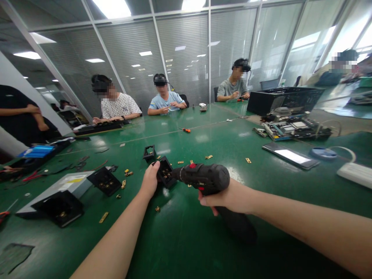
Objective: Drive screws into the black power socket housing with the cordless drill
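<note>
My left hand (150,179) is closed on the edge of a black plastic socket housing (166,174) with brass parts inside, tilted toward the right. A black cordless drill (207,179) is gripped in my right hand (225,197), fingers wrapped round its handle. Its chuck points left into the housing; the bit's tip is hidden. Just behind stands a small black frame (149,153). To the left lie two more black housings (105,181) with brass pieces in them. Loose brass strips (104,217) and small brass parts (128,173) are scattered around my left hand.
A grey metal box (55,192) lies at left. An orange-handled screwdriver (186,130) sits mid-table. At right are a phone (290,155), a circuit board (296,126), a black computer case (279,101) and a white power strip (356,174). Several people sit across the green table (203,236).
</note>
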Available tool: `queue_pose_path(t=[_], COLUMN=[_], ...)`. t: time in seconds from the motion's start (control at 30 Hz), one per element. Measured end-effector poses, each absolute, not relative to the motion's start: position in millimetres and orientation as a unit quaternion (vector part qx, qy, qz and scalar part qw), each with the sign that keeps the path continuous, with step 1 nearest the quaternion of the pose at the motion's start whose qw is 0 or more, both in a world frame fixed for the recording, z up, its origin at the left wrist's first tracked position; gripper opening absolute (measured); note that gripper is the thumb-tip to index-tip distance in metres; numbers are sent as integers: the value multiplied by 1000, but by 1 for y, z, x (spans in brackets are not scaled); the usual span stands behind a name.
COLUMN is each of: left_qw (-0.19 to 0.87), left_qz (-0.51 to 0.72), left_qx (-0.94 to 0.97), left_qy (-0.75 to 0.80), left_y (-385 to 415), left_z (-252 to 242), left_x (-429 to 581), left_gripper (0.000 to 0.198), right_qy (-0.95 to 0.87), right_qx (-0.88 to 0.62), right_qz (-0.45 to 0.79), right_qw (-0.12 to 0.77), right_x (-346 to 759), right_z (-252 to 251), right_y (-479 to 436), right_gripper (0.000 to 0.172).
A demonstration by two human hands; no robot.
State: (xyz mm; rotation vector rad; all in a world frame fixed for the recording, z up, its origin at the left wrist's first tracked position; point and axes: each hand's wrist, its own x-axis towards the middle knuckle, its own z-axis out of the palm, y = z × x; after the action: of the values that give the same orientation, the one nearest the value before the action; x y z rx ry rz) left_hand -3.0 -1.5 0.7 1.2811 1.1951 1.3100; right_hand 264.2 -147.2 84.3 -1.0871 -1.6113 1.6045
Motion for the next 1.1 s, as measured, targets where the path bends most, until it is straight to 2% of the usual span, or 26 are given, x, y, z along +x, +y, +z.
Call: queue_pose_path(t=[0.1,0.2,0.3,0.47,0.63,0.73,0.9,0.97,1.1], left_qw=[464,466,466,449,451,453,451,451,444], left_qz=[531,534,533,540,539,536,531,529,530], left_qx=[515,512,512,523,526,527,532,532,536], left_qy=[487,485,486,484,478,478,481,483,484], left_y=[-2,-3,-4,-2,-1,-1,-1,-1,-2], left_z=[2,2,2,0,-2,-1,-2,-2,0], left_x=[-2,-1,0,1,2,2,2,2,3], left_gripper=[53,51,50,50,51,54,56,56,56], right_qy=[-641,-660,-659,-662,-671,-672,-663,-637,-587], right_qx=[-395,-387,-413,-430,-422,-431,-409,-398,-369], right_qz=[584,573,564,546,536,532,559,593,658], right_qw=[304,294,278,281,290,283,285,291,294], right_x=[266,263,259,256,258,257,258,259,260], right_z=[81,84,89,89,87,88,83,80,79], right_y=[-146,-149,-155,-159,-158,-159,-157,-155,-153], right_gripper=[18,22,35,26,48,43,23,27,50])
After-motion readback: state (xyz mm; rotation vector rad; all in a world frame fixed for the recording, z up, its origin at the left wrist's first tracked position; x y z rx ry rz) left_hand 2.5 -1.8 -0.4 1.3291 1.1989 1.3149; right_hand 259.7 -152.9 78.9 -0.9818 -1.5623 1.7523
